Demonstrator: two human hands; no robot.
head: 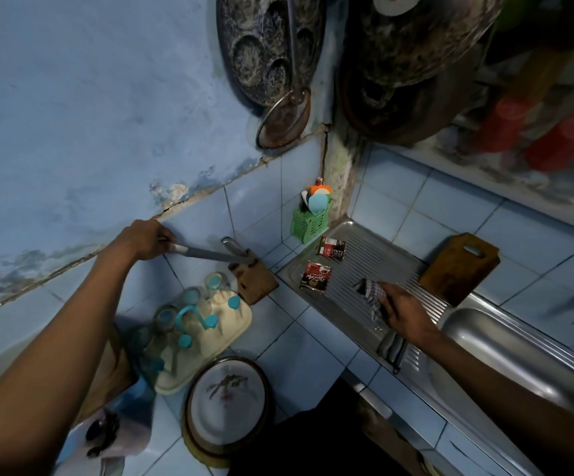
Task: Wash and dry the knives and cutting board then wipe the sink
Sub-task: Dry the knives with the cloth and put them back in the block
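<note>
A: Left side status?
B: We see the left hand (144,240) gripping a grey-bladed knife (210,254), tip at the wooden knife block (254,280), which holds another knife.
A: Right side?
B: We see the right hand (404,314) clutching a checked cloth (373,293) on the drainboard (357,255); the brown cutting board (459,267) leans far right.

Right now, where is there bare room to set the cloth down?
Free: ribbed drainboard between the two sachets and the cutting board; bare tiles between the glass tray and the drainboard's edge. Crowded: the left counter around the knife block and plate.
</note>
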